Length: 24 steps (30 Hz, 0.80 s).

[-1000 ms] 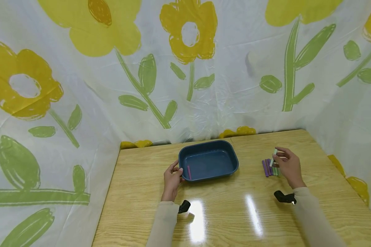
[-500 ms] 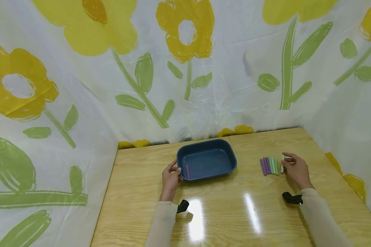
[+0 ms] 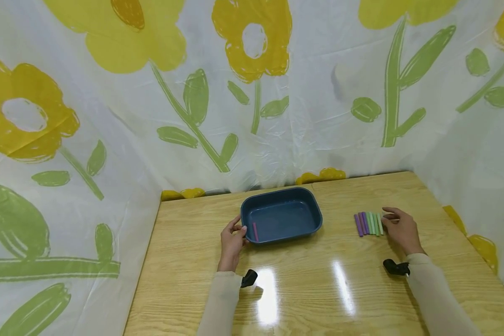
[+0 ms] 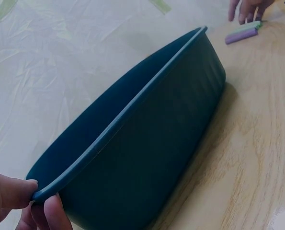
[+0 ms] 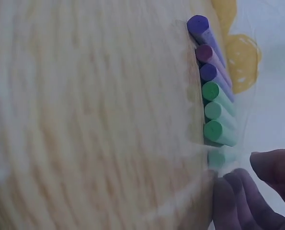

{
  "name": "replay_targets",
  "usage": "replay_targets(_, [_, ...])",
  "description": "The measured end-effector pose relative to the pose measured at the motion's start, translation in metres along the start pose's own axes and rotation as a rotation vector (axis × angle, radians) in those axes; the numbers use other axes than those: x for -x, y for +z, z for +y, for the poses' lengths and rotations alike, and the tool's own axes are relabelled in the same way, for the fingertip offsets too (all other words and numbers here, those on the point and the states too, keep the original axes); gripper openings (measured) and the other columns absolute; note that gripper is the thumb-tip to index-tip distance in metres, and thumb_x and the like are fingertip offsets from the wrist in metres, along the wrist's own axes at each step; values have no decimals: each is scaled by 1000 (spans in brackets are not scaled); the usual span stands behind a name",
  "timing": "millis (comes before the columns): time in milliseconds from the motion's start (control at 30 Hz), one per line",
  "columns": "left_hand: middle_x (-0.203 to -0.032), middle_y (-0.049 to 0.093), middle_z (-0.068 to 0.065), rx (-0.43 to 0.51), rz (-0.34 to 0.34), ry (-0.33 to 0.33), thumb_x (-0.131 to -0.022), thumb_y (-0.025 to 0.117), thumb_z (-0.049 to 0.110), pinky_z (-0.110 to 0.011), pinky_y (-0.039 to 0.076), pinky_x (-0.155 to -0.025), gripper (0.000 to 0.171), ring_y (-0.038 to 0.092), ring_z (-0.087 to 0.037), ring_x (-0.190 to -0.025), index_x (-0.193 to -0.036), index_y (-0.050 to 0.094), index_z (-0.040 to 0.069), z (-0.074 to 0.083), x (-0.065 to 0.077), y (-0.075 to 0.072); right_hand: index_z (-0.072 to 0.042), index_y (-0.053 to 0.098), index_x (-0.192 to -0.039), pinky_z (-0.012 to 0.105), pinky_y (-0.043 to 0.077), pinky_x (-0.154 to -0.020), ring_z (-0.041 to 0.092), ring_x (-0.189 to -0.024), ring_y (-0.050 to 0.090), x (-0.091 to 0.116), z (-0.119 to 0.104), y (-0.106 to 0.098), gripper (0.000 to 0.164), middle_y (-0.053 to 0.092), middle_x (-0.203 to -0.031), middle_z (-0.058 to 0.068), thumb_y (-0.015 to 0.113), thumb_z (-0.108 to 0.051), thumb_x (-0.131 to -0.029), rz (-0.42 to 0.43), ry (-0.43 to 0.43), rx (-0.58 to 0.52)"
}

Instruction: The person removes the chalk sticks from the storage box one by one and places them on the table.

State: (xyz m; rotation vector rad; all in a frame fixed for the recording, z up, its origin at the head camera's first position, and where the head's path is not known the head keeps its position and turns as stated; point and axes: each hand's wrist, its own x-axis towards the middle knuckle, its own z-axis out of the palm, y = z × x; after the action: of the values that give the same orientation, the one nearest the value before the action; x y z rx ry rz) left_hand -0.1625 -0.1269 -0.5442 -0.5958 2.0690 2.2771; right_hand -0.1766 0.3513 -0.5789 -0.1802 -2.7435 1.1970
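My left hand [image 3: 232, 242] pinches the near-left rim of a dark blue plastic tray [image 3: 283, 240], thumb over the edge and fingers beneath it. A pink chalk stick [image 3: 255, 231] lies inside, near the tray's left wall. On the right, several chalk sticks lie side by side in a row: purple chalk [image 5: 199, 24] at one end, then mauve, purple and green. My right hand [image 3: 403, 231] is beside the last pale green chalk [image 5: 216, 157] at the row's right end. Its thumb stands apart from the fingers, which are at that chalk's side; whether they touch it is unclear.
A light wooden table [image 3: 306, 289] carries everything. White sheeting [image 3: 315, 116] with yellow flowers hangs along its back and sides. Small black wrist-worn devices [image 3: 249, 278] are on both sleeves.
My right hand has brought the pale green chalk from above the row to its right end, laid it beside the others and loosened its pinch. The left hand keeps holding the tray.
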Motion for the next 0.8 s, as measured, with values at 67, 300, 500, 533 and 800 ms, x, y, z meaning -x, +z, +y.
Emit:
replay_targets(67, [-103,51,-7,-3,2,-3,-103,61,-4,-22,50,-57,48,51,-11,-63,-151,56,0,0,0,0,12,60,-138,26,50,-68,51,-103,66,1,-3,0,37,66,-115,35,61,-6,-105,14,2,3])
replay_targets(300, [-104,51,-7,-16,9,-15,-104,61,-4,-22,50,-59,46,52,-12,-66,-149,59,3,-3,-3,0,9,64,-134,13,46,-62,39,-96,66,1,-33,6,32,67,-114,31,62,-3,-104,90,-57,-28])
replay_targets(500, [-103,51,-7,-17,12,-5,-103,61,-4,-22,51,-59,46,51,-13,-66,-149,59,2,-3,-4,-1,8,65,-132,11,46,-68,38,-97,65,-3,-73,22,30,68,-116,29,64,-3,-104,88,-159,-102])
replay_targets(533, [-102,51,-7,-15,13,-2,-103,61,-5,-22,51,-59,47,51,-12,-66,-149,59,2,-3,-4,-1,7,65,-132,10,45,-69,39,-98,65,-3,-79,26,30,68,-116,28,64,-3,-104,86,-174,-116])
replay_targets(800, [-102,51,-7,-1,14,11,-102,61,-6,-21,50,-57,47,52,-12,-65,-149,58,-1,-4,-3,1,5,67,-129,10,52,-72,10,-92,62,-5,-117,65,26,67,-116,25,64,1,-104,39,-240,-238])
